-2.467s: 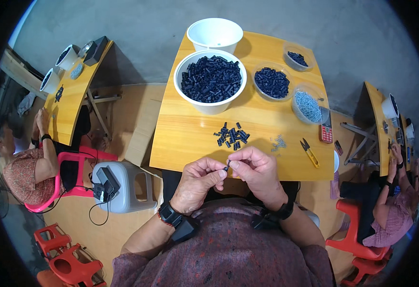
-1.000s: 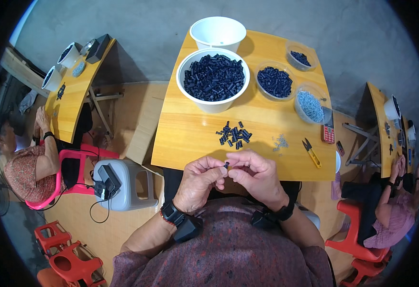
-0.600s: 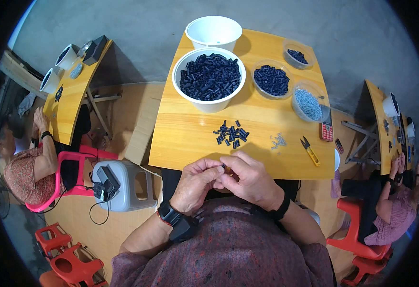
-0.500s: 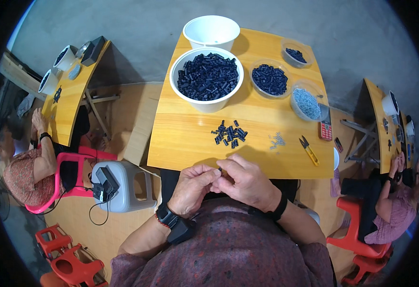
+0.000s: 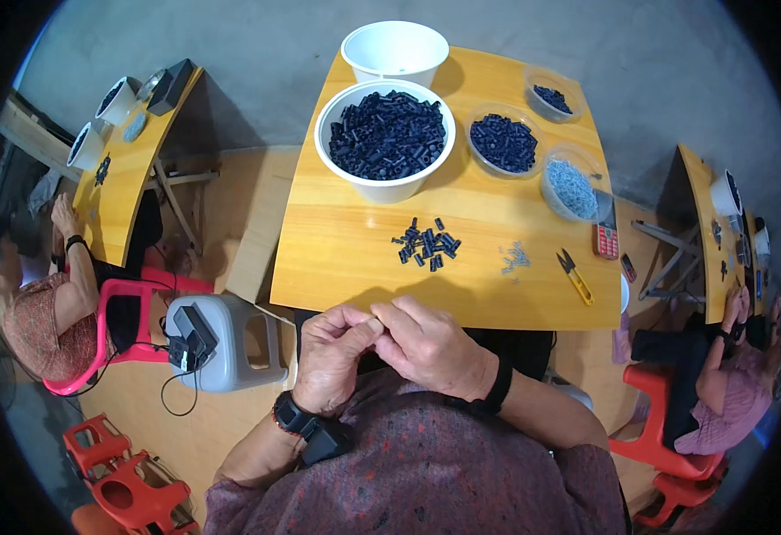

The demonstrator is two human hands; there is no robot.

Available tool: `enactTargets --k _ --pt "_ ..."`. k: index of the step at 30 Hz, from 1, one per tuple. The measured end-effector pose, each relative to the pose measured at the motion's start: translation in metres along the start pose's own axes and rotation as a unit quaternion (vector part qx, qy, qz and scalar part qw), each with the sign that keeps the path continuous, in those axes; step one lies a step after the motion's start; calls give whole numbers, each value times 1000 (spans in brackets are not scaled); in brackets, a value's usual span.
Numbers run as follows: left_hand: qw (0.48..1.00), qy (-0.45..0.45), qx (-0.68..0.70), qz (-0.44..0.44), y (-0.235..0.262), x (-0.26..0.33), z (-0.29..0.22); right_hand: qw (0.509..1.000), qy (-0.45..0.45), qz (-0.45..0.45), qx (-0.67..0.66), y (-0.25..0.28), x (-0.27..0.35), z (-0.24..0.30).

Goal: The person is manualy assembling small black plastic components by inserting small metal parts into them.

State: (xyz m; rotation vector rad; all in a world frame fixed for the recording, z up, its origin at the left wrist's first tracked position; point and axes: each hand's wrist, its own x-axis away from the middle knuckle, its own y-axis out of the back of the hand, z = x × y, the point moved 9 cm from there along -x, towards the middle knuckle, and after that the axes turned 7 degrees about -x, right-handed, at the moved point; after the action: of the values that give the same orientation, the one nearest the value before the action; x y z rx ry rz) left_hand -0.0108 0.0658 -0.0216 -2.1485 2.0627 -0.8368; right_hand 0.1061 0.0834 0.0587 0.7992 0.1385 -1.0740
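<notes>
Saw on the tabletop, beyond the hands: white tub, loose screws, yellow snips. Noted black pieces heaped ahead of the grip, well apart. Found left hand and right hand touching at bunched fingertips; could not tell how closed, or on what.

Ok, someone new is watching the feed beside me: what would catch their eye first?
Probably the big round white plastic tub heaped with small black tubular parts, at the upper left of the yellow wooden table. Next, the bare left hand and right hand, fingertips meeting just short of the near edge, anything between them hidden. Then the yellow-handled snips near the right edge.
</notes>
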Motion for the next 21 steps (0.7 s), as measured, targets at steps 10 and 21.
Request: enactTargets --k 10,21 --pt "940 -135 -48 -310 190 -6 -12 984 -137 -90 70 57 7 -77" --pt "935 -119 -22 -333 216 -21 23 978 -151 -21 141 50 13 -73"
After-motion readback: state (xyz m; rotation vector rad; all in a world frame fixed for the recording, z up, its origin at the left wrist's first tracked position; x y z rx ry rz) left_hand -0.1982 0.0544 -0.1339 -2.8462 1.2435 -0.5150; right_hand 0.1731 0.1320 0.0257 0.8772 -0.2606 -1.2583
